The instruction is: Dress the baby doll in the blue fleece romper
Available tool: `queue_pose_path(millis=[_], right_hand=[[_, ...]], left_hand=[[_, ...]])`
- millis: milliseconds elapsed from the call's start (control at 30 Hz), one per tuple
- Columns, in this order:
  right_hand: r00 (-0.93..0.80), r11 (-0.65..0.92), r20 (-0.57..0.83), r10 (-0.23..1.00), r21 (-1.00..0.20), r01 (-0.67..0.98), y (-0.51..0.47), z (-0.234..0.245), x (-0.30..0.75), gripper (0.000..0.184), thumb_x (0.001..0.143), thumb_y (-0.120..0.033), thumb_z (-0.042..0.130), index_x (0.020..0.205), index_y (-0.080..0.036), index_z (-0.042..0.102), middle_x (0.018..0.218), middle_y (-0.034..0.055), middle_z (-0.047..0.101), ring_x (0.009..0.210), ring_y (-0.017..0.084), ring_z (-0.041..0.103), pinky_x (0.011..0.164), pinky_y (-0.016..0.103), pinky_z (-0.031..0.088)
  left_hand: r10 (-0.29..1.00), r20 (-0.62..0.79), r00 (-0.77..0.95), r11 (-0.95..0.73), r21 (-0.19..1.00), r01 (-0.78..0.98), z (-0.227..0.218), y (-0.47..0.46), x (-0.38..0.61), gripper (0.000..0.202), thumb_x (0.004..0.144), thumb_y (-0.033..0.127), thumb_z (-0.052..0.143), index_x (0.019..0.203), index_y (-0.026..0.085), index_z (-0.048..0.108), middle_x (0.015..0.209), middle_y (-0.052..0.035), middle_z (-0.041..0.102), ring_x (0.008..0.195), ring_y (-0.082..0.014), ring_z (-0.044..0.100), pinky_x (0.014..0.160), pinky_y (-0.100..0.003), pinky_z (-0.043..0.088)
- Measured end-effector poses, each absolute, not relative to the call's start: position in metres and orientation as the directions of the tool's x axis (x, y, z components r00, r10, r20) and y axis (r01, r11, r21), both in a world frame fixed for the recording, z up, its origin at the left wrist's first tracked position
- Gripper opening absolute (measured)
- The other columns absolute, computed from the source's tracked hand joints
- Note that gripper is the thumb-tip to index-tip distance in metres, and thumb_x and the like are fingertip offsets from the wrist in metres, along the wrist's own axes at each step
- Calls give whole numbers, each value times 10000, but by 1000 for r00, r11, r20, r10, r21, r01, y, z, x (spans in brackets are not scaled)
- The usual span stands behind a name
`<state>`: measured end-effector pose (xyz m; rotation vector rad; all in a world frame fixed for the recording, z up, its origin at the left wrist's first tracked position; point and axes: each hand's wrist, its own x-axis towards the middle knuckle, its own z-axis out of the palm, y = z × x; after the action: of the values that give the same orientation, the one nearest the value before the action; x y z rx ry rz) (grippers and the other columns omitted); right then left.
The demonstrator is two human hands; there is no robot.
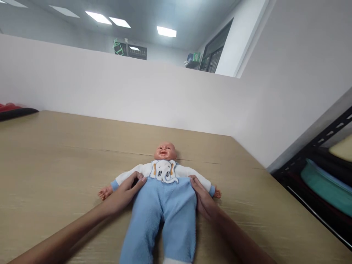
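A baby doll (165, 151) lies on its back on the wooden table, head at the far end and arms spread. Its white long-sleeved top (191, 171) has blue cuffs and an elephant face on the chest. Light blue fleece trousers (165, 205) cover the legs, which run towards me. At the left side of the waist, my left hand (131, 187) is closed, thumb and fingers pinching the trousers' edge. My right hand (202, 196) grips the opposite side of the waistband, its fingertips pulling the cloth out slightly. The right thumb is partly hidden.
The table top (68, 157) reaches back to a low white partition (123, 88). A black rack (310, 157) with a teal tub-like item (327, 187) stands at the right. Something red with a black edge (16, 112) sits at the far left.
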<state>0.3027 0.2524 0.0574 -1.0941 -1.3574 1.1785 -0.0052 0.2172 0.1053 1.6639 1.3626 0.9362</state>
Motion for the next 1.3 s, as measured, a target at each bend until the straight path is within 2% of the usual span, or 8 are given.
queue_pose_path(millis=[100,500,667,767,867,1067,1200,1300], right_hand=[[-82,108,106,991,-994,24,253,58,301,443,900,-708,655,969,-274,598,942,38,671,922,260,643,875,376,540],[-143,371,380,914,-637,675,265,58,323,303,1026,-521,543,890,-252,568,839,58,667,834,277,625,811,400,450],[-178,432,593,786,-320,843,266,69,346,300,945,-406,629,1178,-217,637,1223,155,688,1152,351,603,1021,494,445],[-323,486,543,775,-186,854,270,74,368,572,895,-389,679,1424,-205,558,1436,181,626,1300,384,567,1144,574,387],[-378,502,490,786,-149,852,274,79,385,515,890,-297,641,1389,-191,572,1309,150,725,1218,360,649,1235,661,267],[-376,461,655,655,47,886,268,127,377,344,826,-248,726,1164,-221,673,1049,71,784,1026,316,700,1314,630,185],[-403,415,757,514,192,889,257,170,365,379,870,-233,734,1242,-223,659,1171,80,767,1107,325,667,1335,649,127],[-390,408,827,405,218,887,249,189,361,459,879,-165,715,1320,-262,628,1400,93,683,1296,350,598,1321,683,153]], left_hand=[[980,33,194,-95,944,317,104,218,-7,440,997,667,492,884,244,529,855,23,498,839,-199,475,820,-320,457],[952,111,286,-217,901,375,96,227,-11,323,1056,554,489,1005,243,561,944,3,557,906,-202,529,858,-314,462],[916,372,149,-381,695,610,83,233,-9,243,1079,453,439,1087,233,543,1063,-69,643,1024,-264,594,978,-428,487],[867,459,193,-435,508,744,83,239,-13,214,1077,397,428,1060,236,569,1085,-96,674,1049,-302,598,965,-471,504],[829,520,206,-465,435,771,97,245,-12,198,1068,303,396,1076,234,581,1143,-112,671,1092,-315,590,958,-484,513],[682,603,413,-706,395,588,154,254,53,269,1044,333,543,1293,236,575,1363,-118,635,1321,-311,533,1150,-501,431],[599,567,565,-797,359,485,172,275,136,691,821,416,838,1389,185,520,1442,-180,609,1335,-379,549,1169,-544,438],[695,489,527,-719,496,487,177,298,182,455,853,298,756,1255,166,591,1236,-179,729,1130,-376,682,1002,-537,544]])
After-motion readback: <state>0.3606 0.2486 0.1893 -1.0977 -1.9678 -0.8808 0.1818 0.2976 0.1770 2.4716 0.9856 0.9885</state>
